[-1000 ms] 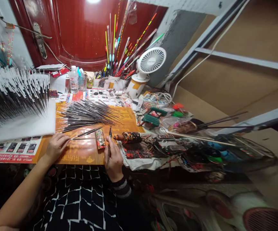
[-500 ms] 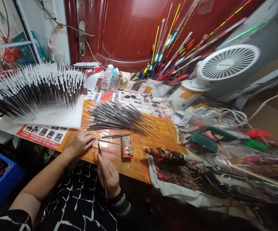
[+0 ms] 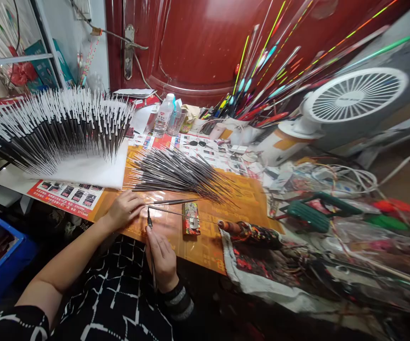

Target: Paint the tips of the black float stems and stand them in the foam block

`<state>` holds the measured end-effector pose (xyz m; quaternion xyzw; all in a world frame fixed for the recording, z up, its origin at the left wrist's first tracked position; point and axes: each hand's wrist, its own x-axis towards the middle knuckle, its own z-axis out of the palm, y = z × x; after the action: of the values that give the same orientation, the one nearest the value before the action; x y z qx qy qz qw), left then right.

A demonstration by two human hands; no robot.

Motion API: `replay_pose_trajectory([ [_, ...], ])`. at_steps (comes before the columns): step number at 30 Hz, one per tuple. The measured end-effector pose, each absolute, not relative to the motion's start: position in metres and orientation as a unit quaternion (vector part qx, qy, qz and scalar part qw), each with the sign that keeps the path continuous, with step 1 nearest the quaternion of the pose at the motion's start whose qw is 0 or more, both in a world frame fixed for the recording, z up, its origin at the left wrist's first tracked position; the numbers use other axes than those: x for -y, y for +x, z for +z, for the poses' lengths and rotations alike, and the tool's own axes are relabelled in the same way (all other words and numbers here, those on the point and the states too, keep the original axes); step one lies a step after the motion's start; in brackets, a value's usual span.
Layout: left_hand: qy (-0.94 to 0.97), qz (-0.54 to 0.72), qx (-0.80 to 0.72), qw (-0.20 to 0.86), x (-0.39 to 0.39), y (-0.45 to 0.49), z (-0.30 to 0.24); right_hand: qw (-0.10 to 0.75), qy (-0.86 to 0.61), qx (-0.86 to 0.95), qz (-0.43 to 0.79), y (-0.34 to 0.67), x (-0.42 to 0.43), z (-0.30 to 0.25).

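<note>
The left hand (image 3: pixel 127 209), left of the paint-specked block (image 3: pixel 191 220), pinched the end of a thin rod (image 3: pixel 165 210) that crossed the block toward a spattered cylinder (image 3: pixel 258 235) right of it, while the right hand (image 3: pixel 162 259), apart from the other but also left of the block, was closed round a brush (image 3: pixel 149 219), its tip touching or just beside the rod. Behind the block, a heap of dark rods (image 3: pixel 183 173) lay on the orange-covered desk (image 3: pixel 205 248); a white slab (image 3: pixel 102 174) bristling with white-tipped rods (image 3: pixel 80 123) sat behind and left of it, a white fan (image 3: pixel 356 97) behind and right
</note>
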<state>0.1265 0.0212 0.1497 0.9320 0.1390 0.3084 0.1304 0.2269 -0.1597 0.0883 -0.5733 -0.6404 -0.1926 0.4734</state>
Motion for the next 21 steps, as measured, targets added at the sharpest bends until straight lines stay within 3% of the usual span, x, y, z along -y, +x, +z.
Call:
replay_pose_trajectory([
  [21,0.927,0.330,-0.131,0.119,-0.0219,0.1266,0.1471,0.463,-0.575,0.646,-0.194,0.2265,0.1571,0.0912],
])
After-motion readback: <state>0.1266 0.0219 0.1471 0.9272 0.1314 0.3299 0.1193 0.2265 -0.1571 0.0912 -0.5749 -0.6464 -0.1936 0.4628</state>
